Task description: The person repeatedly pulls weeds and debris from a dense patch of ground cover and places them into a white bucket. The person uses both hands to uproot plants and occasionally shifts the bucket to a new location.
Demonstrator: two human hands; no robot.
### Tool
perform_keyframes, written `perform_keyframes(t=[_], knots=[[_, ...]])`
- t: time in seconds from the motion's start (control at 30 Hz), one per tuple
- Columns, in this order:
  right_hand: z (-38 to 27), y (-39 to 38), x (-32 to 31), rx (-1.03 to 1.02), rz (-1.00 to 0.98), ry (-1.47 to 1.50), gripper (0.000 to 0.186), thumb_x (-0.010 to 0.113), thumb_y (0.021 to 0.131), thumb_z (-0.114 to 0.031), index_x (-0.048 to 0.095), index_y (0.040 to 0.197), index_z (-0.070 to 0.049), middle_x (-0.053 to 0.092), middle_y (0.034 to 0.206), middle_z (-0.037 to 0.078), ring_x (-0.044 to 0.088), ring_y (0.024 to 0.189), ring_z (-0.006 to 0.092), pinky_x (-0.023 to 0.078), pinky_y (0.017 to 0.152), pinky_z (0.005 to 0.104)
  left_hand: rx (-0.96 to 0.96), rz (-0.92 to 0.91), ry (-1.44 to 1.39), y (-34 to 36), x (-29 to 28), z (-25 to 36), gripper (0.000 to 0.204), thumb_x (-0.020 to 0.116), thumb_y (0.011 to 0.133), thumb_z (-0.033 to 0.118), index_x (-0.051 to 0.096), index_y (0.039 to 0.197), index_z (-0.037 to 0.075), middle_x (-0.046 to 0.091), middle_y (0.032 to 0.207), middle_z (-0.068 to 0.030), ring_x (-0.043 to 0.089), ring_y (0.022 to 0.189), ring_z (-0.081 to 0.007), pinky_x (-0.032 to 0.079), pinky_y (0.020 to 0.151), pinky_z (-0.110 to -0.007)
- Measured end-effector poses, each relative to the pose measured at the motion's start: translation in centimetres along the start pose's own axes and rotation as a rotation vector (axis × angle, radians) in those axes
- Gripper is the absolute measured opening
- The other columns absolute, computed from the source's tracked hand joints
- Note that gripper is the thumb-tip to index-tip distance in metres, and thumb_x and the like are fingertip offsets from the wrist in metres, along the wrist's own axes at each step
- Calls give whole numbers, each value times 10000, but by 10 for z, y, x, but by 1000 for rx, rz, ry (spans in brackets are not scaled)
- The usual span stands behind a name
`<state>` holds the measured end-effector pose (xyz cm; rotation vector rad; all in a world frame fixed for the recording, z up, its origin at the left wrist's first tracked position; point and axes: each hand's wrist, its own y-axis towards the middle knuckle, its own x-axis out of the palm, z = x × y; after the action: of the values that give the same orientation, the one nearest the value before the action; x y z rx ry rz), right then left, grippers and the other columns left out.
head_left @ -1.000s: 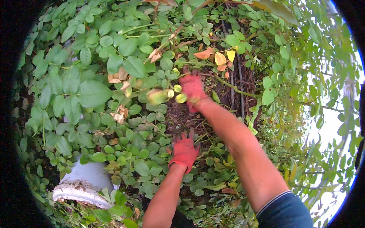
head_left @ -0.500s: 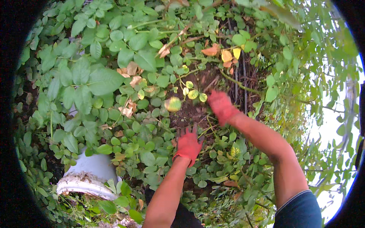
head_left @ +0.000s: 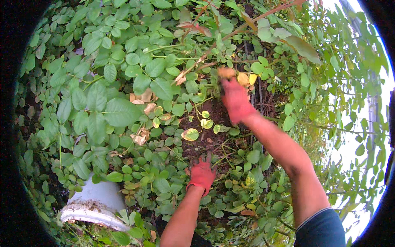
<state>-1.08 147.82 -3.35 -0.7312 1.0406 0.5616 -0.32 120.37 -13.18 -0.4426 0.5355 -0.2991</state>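
Beyond the dark fingertips of the red-gloved right hand (head_left: 236,99), just touching or nearly so, lies a blurred, dry orange-brown leaf (head_left: 226,73), its long axis seemingly running left to right. The right fingers look partly curled; blur leaves it unclear whether they have hold of it. The red-gloved left hand (head_left: 201,175) is well apart, nearer the body, fingers spread with nothing visible in them, at the edge of a bare brown soil patch (head_left: 207,142). That patch gives open room between the hands; a thin reddish-brown stem (head_left: 242,29) bounds the far side, thin dark pipes (head_left: 260,92) the right.
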Motion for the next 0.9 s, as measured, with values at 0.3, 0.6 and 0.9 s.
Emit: perform_keyframes(t=[0.3, 0.6, 0.9], knots=[[20, 97, 39, 249, -331, -368, 545, 803, 415, -207, 701, 930, -63, 669, 1055, 180, 661, 992, 297, 565, 822, 360, 14, 23, 13, -1, 11, 11, 753, 546, 907, 482, 287, 1520, 130, 418, 1469, -182, 400, 1324, -426, 315, 1105, -530], [15, 42, -5, -100, -297, -123, 689, 805, 324, -206, 680, 978, -28, 657, 987, 152, 581, 1076, 301, 491, 919, 320, -31, -68, -65, 4, 4, 1, 771, 563, 901, 482, 280, 1524, 128, 377, 1497, -191, 395, 1331, -445, 277, 1122, -554], [-1, -40, -34, 203, -357, 437, 282, 629, 832, -111, 604, 1087, 9, 654, 1041, 204, 660, 964, 361, 543, 846, 414, 0, 40, -53, 4, 17, -9, 767, 466, 907, 555, 247, 1542, 185, 388, 1510, -127, 355, 1360, -421, 220, 1130, -605]])
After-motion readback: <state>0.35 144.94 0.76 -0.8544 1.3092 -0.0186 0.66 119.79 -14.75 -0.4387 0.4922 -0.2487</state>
